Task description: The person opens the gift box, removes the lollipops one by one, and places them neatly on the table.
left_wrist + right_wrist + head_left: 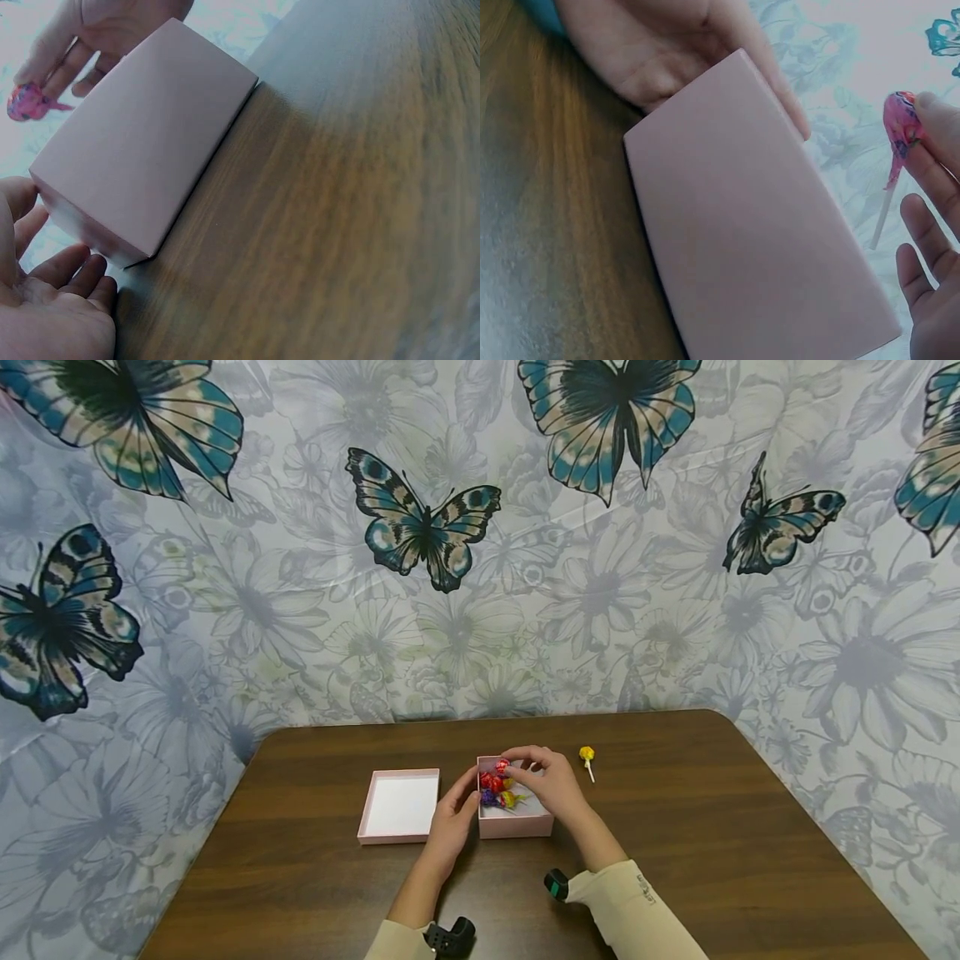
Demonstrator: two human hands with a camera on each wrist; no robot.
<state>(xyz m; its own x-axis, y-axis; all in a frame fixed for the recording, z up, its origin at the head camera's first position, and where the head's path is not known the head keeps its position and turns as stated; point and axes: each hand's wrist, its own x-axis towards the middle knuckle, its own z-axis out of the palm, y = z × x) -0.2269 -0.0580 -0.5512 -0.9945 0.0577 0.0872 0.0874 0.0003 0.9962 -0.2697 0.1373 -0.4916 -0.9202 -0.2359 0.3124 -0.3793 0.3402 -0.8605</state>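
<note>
My right hand [553,783] pinches a red-pink wrapped lollipop [903,126] between thumb and fingertip, over the open pink box [515,827]. In the right wrist view its white stick points downward. Against the box's left side rests my left hand [453,818], its fingers loosely extended and touching the wall. Inside the box, toward its left, lie several wrapped lollipops [492,782] in red, purple and yellow. Both wrist views show the box's outer wall, which hides the contents there.
Left of the box a shallow pink-edged lid [399,803] lies with its white inside facing up. A yellow lollipop [587,753] lies on the brown wooden table [675,827], right of the box. Behind the table hangs a butterfly-print cloth [465,643].
</note>
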